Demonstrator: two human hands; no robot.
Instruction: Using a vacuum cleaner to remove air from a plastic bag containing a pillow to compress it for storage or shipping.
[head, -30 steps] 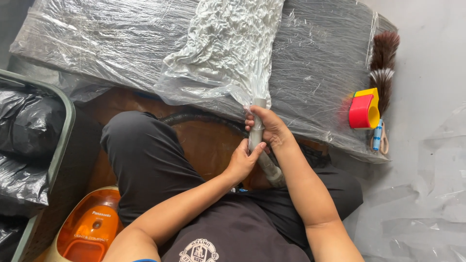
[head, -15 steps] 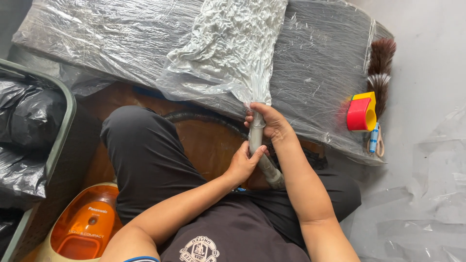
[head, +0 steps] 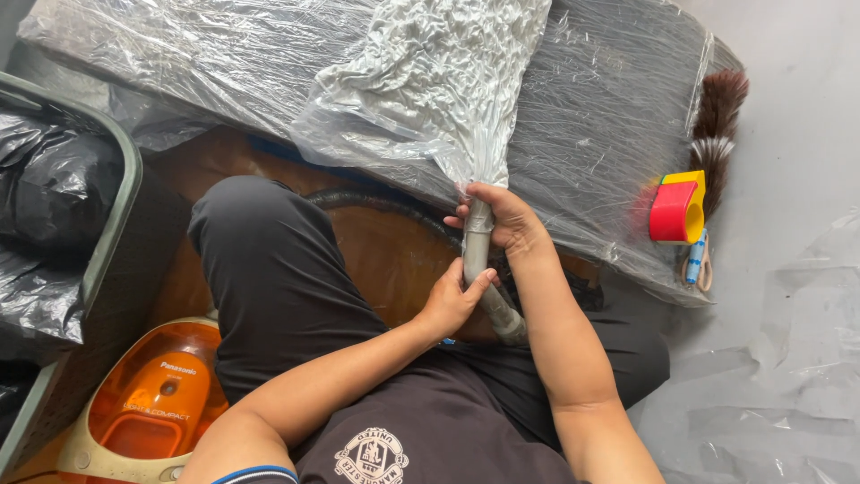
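Your right hand (head: 503, 220) is wrapped tight around the top of the grey plastic vacuum nozzle tube (head: 476, 254), fingers curled over the spot where the gathered neck of the clear plastic bag of crumpled white fabric (head: 430, 81) is bunched around the tube's mouth. Your left hand (head: 451, 298) grips the same tube lower down, thumb pressed along its side and fingers closed round it from beneath. The tube stands nearly upright in the view, between your knees, and joins the dark ribbed hose (head: 376, 204) that curves off to the left behind your black-trousered leg (head: 278, 278). The bag lies on top of a long dark bundle wrapped in clear plastic film (head: 609, 116) that stretches across the top of the view; the bag's contents look shrunken and wrinkled against the plastic. By your left elbow, at the lower left, sits the orange and cream canister vacuum cleaner (head: 148, 408). Further left is a grey-green rimmed basket lined with black plastic bags (head: 54, 197). On the right, beside the wrapped bundle, lie a brown and white feather duster (head: 717, 121), a red and yellow tape dispenser (head: 679, 208) and a pair of blue-handled scissors (head: 696, 260), all well apart from both hands. Loose clear plastic sheeting (head: 788, 358) covers the pale floor at the lower right.
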